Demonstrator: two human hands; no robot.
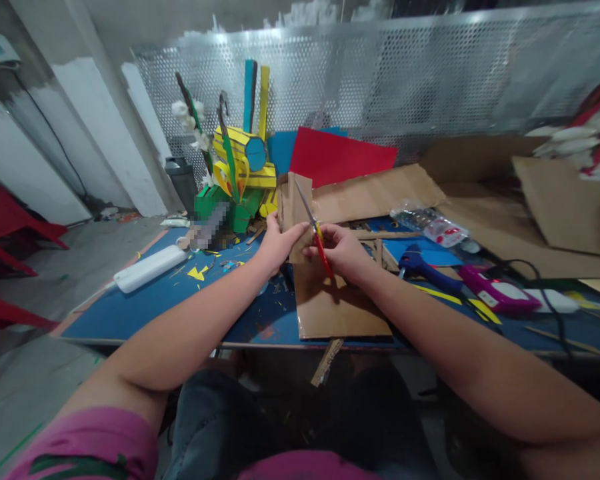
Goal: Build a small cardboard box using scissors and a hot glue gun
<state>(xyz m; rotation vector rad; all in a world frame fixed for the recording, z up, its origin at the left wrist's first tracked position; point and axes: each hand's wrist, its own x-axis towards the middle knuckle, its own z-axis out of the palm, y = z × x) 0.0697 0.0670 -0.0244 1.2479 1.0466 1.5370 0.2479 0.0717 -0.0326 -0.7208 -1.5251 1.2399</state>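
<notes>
My left hand (285,240) grips a narrow piece of brown cardboard (300,200), thumb across its front. My right hand (343,253) is closed around the red and yellow handles of a pair of scissors (323,250). Their blades point up and to the left, against the right side of the held piece; whether they bite into it I cannot tell. Below both hands a larger cardboard sheet (340,313) lies on the blue table (155,307), and a torn cardboard strip (327,363) hangs past the front edge.
Yellow and green paper models (245,167) stand behind my left hand. A white power bank-like block (150,269) lies at left. On the right are a plastic bottle (433,225), a blue-handled tool (430,270), a purple device (497,290) with a cable, and large cardboard sheets (565,207).
</notes>
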